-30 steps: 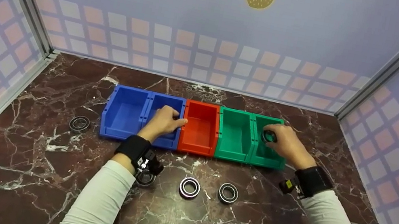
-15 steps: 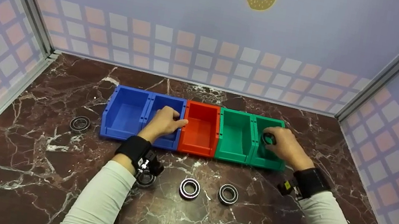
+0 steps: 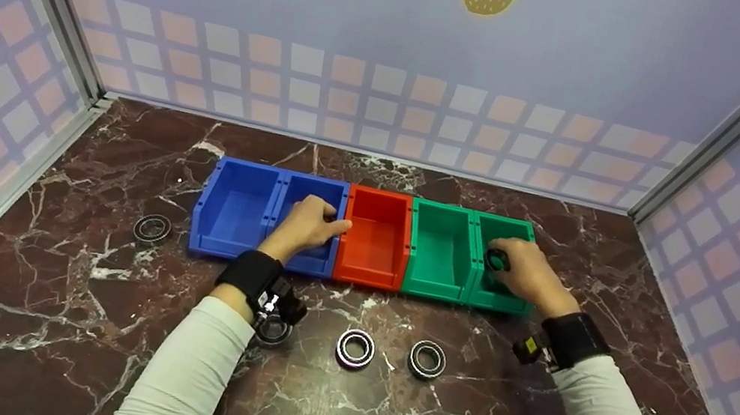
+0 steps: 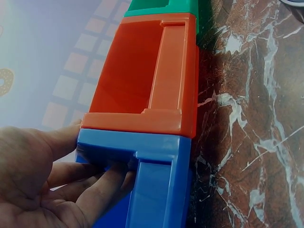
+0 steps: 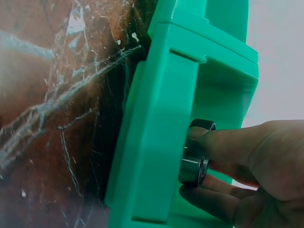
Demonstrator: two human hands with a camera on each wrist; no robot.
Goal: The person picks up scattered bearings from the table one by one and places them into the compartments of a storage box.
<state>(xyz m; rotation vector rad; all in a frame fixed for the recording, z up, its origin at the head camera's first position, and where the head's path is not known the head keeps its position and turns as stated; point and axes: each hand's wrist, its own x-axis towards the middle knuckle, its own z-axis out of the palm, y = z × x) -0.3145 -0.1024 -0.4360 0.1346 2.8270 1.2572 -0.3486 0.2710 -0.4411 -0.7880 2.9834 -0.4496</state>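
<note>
My left hand [image 3: 309,223] grips the side wall of the second blue bin [image 4: 156,194], beside the red bin [image 3: 375,243]. In the left wrist view its fingers reach inside the blue bin while the thumb lies along the outer side by the red bin's edge. On the other side, my right hand [image 3: 528,270] pinches a dark ball bearing [image 5: 194,161] between thumb and fingers. This bearing is tilted on edge, inside the rightmost green bin [image 5: 161,137]. Part of the bearing is hidden by the thumb.
Another blue bin [image 3: 236,210] and another green bin [image 3: 441,247] complete the joined row. Bearings lie on the marble-patterned table: one at left [image 3: 152,228], one partly under the left wrist camera [image 3: 273,331], two in front [image 3: 355,349]. Patterned walls enclose the table.
My right hand, with the bearing, has shifted slightly left and toward me within the green bin. My left hand keeps its hold on the blue bin's wall.
</note>
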